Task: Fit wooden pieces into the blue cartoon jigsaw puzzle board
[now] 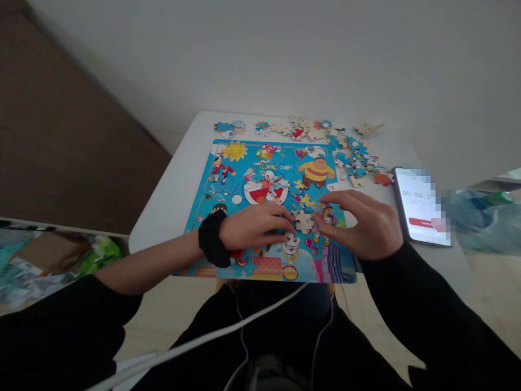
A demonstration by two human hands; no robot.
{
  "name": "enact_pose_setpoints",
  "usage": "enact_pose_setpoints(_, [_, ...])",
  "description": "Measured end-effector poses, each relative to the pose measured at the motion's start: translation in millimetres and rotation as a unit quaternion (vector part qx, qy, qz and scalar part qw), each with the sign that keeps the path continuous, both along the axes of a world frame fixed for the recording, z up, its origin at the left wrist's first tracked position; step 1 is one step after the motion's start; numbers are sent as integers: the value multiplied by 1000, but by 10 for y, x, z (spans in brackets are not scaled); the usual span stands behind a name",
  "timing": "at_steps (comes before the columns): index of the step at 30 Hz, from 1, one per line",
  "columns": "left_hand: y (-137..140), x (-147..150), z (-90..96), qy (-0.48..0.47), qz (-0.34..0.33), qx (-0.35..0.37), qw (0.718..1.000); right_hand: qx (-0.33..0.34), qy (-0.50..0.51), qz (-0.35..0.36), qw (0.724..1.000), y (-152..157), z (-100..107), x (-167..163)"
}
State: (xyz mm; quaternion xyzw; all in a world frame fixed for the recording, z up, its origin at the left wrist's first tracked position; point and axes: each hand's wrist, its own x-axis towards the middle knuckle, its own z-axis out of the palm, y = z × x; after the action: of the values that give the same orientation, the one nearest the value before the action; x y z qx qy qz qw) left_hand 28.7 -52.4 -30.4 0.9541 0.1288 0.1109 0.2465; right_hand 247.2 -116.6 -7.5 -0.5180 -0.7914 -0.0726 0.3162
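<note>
A colourful cartoon jigsaw puzzle (264,157) on a blue-bordered board lies on a white table. A puzzle piece (303,221) shows its plain wooden back on the board's right half, between my two hands. My left hand (258,225), with a black scrunchie (214,239) at the wrist, reaches over the board; its bent fingers end at the piece's left side, slightly apart. My right hand (364,222) comes in from the right. Its thumb tip is close to the piece's right edge, and a gap shows between thumb and index finger. Whether either hand touches the piece is unclear.
Loose puzzle pieces (354,155), some face down, lie along the table's (163,201) back and right. A phone (421,206) with a lit screen rests at the right. Beyond it is a clear plastic bottle (488,217). A white cable (228,328) crosses over my lap.
</note>
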Motion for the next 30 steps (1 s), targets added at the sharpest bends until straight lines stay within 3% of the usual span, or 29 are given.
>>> enact_pose_setpoints(4, [12,-27,8,-23,-12,-4,1000,-41,38,12,998,-347,-14,-177])
enact_pose_setpoints(7, [7,-28,15,-33,-10,-1,999,-89,58,-2,994,-573,-173,-386])
enact_pose_setpoints(9, [5,-24,14,-42,-13,6,999,-82,62,-10,995,-641,-293,-488])
enact_pose_setpoints(14, [6,-26,0,-53,-10,21,998,-59,69,-28,995,-637,-429,-559])
enact_pose_setpoints(30, [-13,-31,-33,-39,14,5,999,-66,141,-82,984,-698,-441,-661])
